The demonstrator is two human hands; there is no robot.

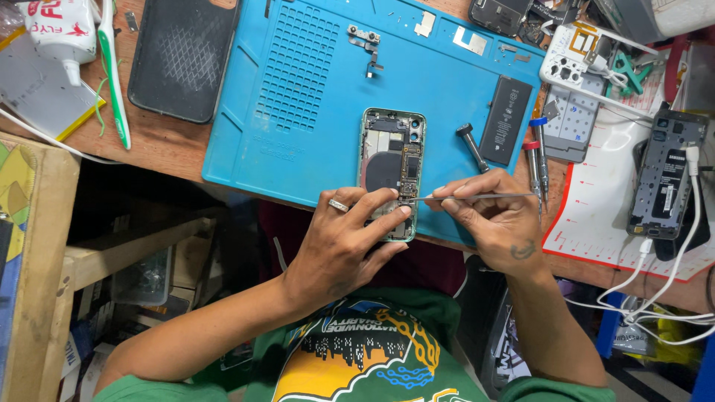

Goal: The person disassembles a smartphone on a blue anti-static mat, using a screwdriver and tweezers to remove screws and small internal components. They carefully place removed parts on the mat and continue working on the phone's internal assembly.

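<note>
Your right hand (500, 223) pinches slim metal tweezers (477, 196), tips at the circuit board of the opened pale-green phone (392, 167). Your left hand (344, 242), grip pressed on the phone's lower end, steadies it on the blue silicone mat (298, 89) covering the desk. Just beside lie a black battery (506, 120) and two screwdrivers (538, 160).

An opened smartphone with a pale green frame (392, 160), its back removed, lies flat and lengthwise on a blue silicone repair mat, exposing a narrow circuit board, a dark empty battery bay and the camera module at its far end. Slim metal tweezers (477, 196) lie level, tips touching the board's lower part.
</note>
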